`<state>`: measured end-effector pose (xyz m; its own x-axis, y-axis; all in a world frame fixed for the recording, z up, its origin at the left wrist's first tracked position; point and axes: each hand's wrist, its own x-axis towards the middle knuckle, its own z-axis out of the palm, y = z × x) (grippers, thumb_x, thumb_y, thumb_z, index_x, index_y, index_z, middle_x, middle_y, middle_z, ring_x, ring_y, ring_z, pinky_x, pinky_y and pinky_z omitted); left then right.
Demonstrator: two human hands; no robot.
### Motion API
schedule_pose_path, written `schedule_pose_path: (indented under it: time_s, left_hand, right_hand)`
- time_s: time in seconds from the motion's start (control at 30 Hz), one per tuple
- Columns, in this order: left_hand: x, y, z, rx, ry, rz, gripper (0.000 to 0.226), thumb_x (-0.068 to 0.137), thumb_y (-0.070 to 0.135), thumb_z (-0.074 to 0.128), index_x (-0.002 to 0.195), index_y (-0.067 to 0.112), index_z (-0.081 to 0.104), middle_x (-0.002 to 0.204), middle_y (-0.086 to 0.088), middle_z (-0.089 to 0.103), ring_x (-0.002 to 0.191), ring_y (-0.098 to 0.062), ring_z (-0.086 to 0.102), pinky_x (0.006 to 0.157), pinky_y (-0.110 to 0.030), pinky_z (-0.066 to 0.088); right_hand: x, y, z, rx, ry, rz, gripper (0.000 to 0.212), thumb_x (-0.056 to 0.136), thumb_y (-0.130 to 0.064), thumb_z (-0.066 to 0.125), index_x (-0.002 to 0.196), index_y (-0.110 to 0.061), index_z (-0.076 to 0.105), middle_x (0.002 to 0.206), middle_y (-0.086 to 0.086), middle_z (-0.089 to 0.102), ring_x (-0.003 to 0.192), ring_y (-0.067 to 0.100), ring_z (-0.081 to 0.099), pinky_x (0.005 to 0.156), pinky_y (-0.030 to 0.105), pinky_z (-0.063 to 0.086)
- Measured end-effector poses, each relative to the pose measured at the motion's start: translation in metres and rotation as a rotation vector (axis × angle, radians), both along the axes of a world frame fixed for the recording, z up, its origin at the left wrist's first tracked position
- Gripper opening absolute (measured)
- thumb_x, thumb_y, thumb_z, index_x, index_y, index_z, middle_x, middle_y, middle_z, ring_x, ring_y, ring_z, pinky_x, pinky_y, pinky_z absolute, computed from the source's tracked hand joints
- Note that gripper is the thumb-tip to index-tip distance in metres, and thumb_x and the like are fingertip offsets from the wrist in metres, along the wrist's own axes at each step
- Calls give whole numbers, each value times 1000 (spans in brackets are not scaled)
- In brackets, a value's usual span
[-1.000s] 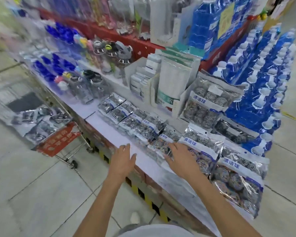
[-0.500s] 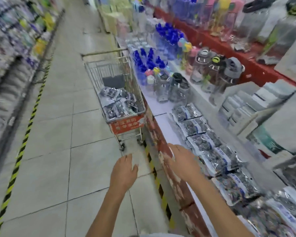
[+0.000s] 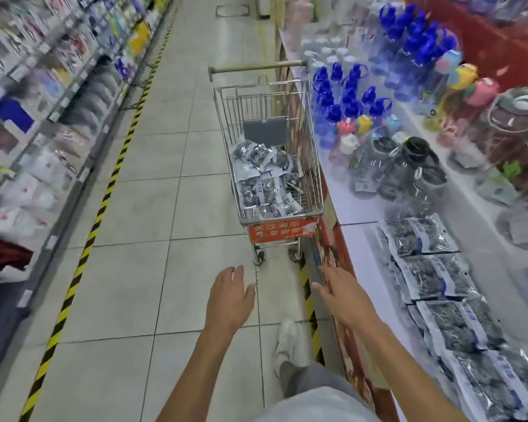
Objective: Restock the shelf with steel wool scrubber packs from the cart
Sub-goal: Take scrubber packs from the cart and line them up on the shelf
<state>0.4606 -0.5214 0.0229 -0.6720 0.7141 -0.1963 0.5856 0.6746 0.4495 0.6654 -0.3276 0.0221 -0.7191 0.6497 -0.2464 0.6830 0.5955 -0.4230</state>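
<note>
A wire shopping cart (image 3: 313, 141) stands in the aisle ahead, against the shelf on my right. Several silver steel wool scrubber packs (image 3: 264, 181) lie piled in its basket. More scrubber packs (image 3: 433, 275) lie in a row on the white shelf (image 3: 357, 254) to my right. My left hand (image 3: 230, 295) hangs over the floor tiles, fingers apart and empty. My right hand (image 3: 343, 292) is stretched forward beside the shelf's front edge, also empty with fingers spread. Both hands are well short of the cart.
Blue-capped bottles (image 3: 345, 95) and clear jars (image 3: 409, 166) crowd the shelf beyond the packs. Another stocked shelf (image 3: 43, 95) lines the aisle's left side, edged by a yellow-black floor stripe (image 3: 104, 193). My white shoe (image 3: 287, 339) steps forward on the tiled floor.
My view has swung left from the shelf to the aisle and the cart. Both hands have left the shelved packs and now reach forward, empty, toward the cart.
</note>
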Motion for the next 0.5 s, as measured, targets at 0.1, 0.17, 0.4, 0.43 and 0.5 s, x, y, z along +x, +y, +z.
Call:
schedule_pose_path:
  time_s: [0.1,0.17,0.4,0.43,0.5]
  left_hand:
    - [-43,51,0,-16,-8,9,54,105,36,51,151,6,45,148,-16,50,137,-32,44,111,-42,41]
    - [-73,85,4,-24,-20,19,54,105,34,51,151,6,45,147,-15,50,137,-32,43,111,-43,41]
    - [-167,179,-8,-63,-87,70,51,103,31,52,149,9,47,140,-16,55,130,-34,49,106,-44,45]
    - [-179,188,-13,-74,-102,75,50,103,30,53,148,9,48,140,-17,55,129,-35,49,105,-44,45]
    - [-205,209,-24,-112,-137,83,49,102,26,53,147,7,48,140,-18,55,129,-36,49,106,-44,45]
  right_hand:
    - [-39,41,-12,-59,-41,24,61,105,-56,44,156,-22,43,151,0,52,138,19,47,109,32,40]
    - [-67,71,-13,-99,-75,35,59,106,-53,46,155,-21,43,152,2,52,138,21,48,110,34,41]
    - [-174,177,-13,-171,-92,31,38,103,-51,48,135,-32,57,117,-5,69,102,16,65,78,33,51]
    - [-190,189,-14,-193,-104,19,40,104,-53,47,135,-30,57,116,-4,72,100,16,67,82,36,55]
    - [-222,212,-19,-254,-116,-26,49,105,-54,47,144,-25,54,126,1,71,113,20,67,100,48,54]
